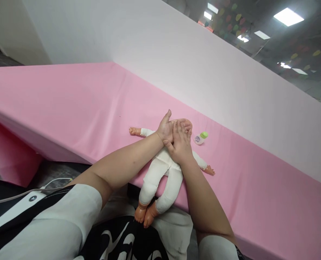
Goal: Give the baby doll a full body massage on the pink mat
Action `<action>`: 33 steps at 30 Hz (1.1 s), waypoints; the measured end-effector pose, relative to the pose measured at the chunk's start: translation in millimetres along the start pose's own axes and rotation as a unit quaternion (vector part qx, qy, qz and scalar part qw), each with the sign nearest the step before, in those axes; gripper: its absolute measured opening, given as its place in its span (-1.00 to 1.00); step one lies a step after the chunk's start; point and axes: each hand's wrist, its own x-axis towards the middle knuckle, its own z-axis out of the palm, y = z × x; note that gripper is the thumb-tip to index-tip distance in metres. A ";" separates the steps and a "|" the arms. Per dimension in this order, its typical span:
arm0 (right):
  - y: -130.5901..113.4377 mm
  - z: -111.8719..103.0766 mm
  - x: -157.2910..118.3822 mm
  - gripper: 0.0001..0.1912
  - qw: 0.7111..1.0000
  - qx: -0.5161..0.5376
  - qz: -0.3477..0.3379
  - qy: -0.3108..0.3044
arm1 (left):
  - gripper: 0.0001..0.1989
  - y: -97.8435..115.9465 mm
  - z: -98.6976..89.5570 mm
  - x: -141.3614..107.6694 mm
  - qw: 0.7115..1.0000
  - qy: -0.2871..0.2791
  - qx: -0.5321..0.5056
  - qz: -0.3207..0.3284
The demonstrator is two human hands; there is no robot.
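A baby doll [164, 159] with a white cloth body lies on its back, its feet towards me and its arms spread to the sides. Over its head and upper chest, my left hand [166, 129] is turned palm up with the thumb stretched out. My right hand [181, 142] rests flat across the left palm, fingers extended. Neither hand grips anything. Together they cover most of the doll's head; whether they press on it I cannot tell. Just right of the hands lies a small clear bottle [198, 139] with a green cap.
The doll and bottle are on a pink padded bench [90, 97]. Behind it runs a white wall [155, 61]. At lower left is a white device [16, 211] with a cable attached. The bench's front edge passes under the doll's legs.
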 end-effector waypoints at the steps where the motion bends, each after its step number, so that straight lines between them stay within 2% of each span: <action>1: -0.3 -0.1 0.1 -0.08 1.000 0.003 0.001 -0.004 | -0.13 4.6 -1.9 0.3 1.000 0.004 0.001 0.007; 8: -14.8 -10.8 -3.8 -0.14 0.995 0.049 -0.070 -0.059 | -0.07 29.6 -18.1 3.5 0.996 0.037 0.024 0.080; 11: -23.5 -14.1 -6.4 -0.14 0.988 0.070 -0.110 -0.078 | -0.07 31.4 -19.5 3.6 0.995 0.042 0.023 0.090; 14: -28.8 -12.4 -7.9 -0.10 0.985 0.087 -0.128 -0.069 | -0.08 27.3 -16.7 2.5 0.995 0.039 0.023 0.085; 19: -24.0 -7.7 -6.3 0.05 0.991 0.083 -0.097 -0.039 | -0.06 7.0 -6.2 0.0 0.999 0.017 0.023 0.019; 24: -6.6 -6.3 -1.5 0.07 0.997 0.051 -0.049 -0.015 | -0.06 -8.9 4.1 -3.5 0.999 -0.001 0.033 -0.033; 29: 5.0 -3.8 0.7 0.00 0.999 0.031 -0.021 -0.017 | -0.07 3.9 -3.5 -0.8 0.999 0.000 0.040 0.006; 33: 2.5 -4.9 0.5 -0.01 0.997 0.051 -0.035 -0.035 | -0.04 22.9 -15.7 3.2 0.996 0.015 0.065 0.052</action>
